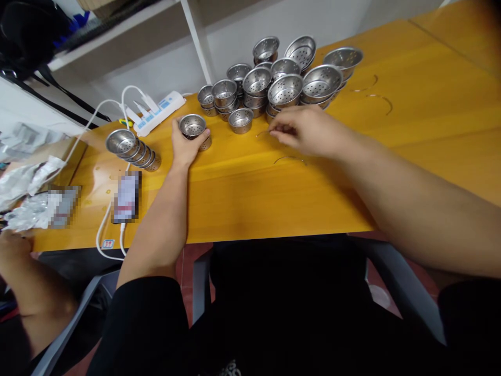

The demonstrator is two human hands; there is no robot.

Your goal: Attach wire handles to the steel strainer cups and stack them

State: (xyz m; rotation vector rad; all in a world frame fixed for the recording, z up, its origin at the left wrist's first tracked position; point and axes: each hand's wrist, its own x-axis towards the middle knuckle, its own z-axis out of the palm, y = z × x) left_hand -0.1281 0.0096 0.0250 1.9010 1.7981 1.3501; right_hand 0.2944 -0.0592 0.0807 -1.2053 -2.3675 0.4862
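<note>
My left hand is wrapped round a small stack of perforated metal cups standing on the table. My right hand pinches a thin curved wire between thumb and fingers, held over the table in front of the cup stacks. A single small perforated cup sits between my hands. Behind it stand several stacks of larger perforated cups, their holed bottoms showing. Another thin wire lies on the wood just below my right hand.
A leaning stack of cups and a phone on a charging cable are at left. A white power strip lies behind them. More wires rest at right. Another person's arm is at the far left, near plastic bags.
</note>
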